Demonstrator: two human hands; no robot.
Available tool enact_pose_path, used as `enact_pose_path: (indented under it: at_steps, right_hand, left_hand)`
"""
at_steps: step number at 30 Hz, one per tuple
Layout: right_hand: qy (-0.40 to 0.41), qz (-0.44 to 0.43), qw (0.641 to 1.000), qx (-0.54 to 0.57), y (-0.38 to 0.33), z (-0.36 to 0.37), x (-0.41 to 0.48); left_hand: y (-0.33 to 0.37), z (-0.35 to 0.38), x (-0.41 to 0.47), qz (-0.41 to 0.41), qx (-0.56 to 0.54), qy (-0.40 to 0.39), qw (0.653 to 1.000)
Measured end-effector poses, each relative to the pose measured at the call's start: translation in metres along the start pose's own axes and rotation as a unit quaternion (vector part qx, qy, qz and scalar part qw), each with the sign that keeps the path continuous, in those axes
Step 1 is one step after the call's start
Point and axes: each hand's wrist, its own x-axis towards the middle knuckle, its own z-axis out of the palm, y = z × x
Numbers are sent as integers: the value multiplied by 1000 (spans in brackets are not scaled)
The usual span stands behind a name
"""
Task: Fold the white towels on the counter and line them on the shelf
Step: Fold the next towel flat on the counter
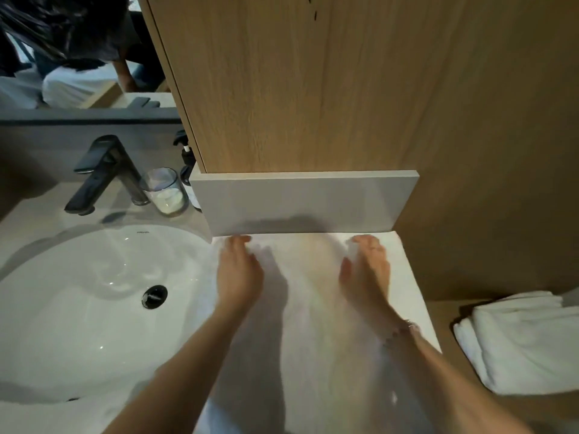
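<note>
As the towel (313, 324) lies flat, hands (239, 270) (365, 270) hold its far edge.

One head-worn view only (wide-angle, straight edges bowed). It looks forward and steeply down, at close range, onto the counter (28, 220): sink (78, 308) lower left, white towel (313, 308) centre, wooden cabinet (297, 89) upper centre. Both forearms enter from the bottom edge.
</note>
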Motion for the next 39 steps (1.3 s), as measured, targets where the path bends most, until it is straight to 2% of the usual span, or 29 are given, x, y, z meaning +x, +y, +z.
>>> enact_pose_path:
  at_steps: [1, 3, 5, 7, 10, 13, 15, 18, 20, 22, 25, 30, 35, 39]
  right_hand:
    - [-50, -45, 998, -20, -10, 11, -13]
    - [-139, -99, 982, -82, -25, 29, -31]
    - [-180, -118, 968, -132, -23, 38, -39]
    - [-205, -112, 961, -151, -14, 32, -40]
    - [-220, -122, 955, -157, 5, 19, -32]
    - [-194, -56, 966, -160, 44, 4, -20]
    - [-200, -19, 961, -190, 64, -12, -15]
    - [-229, 23, 951, -207, 71, -27, -11]
    - [-207, 22, 954, -215, 58, -28, -19]
    - [-167, -11, 971, -168, 37, -22, -45]
    - [-110, -77, 983, -125, 1, -8, -107]
    - [-168, -116, 966, -156, -28, 3, -162]
    - [-211, -118, 955, -169, -10, -9, -160]
    - [-209, -85, 960, -166, 27, -29, -152]
  left_hand:
    - [9, 10, -15, 48, 47, -65, 996]
    - [17, 30, -35, 127, 149, -178, 964]
    - [13, 40, -44, 164, 195, -217, 942]
    - [2, 39, -45, 178, 205, -206, 940]
    - [-13, 25, -37, 147, 218, -200, 944]
    - [-26, 10, -29, 100, 242, -196, 945]
    - [-34, 3, -29, 71, 248, -179, 950]
    - [-35, -2, -29, 26, 247, -176, 952]
    - [-27, -3, -35, 15, 256, -179, 950]
    - [-18, -4, -53, 28, 269, -195, 943]
    - [-10, -8, -107, 92, 255, -218, 937]
    - [-20, -15, -152, 137, 242, -236, 931]
    - [-38, -23, -148, 158, 222, -241, 931]
    - [-56, -37, -139, 137, 234, -197, 942]
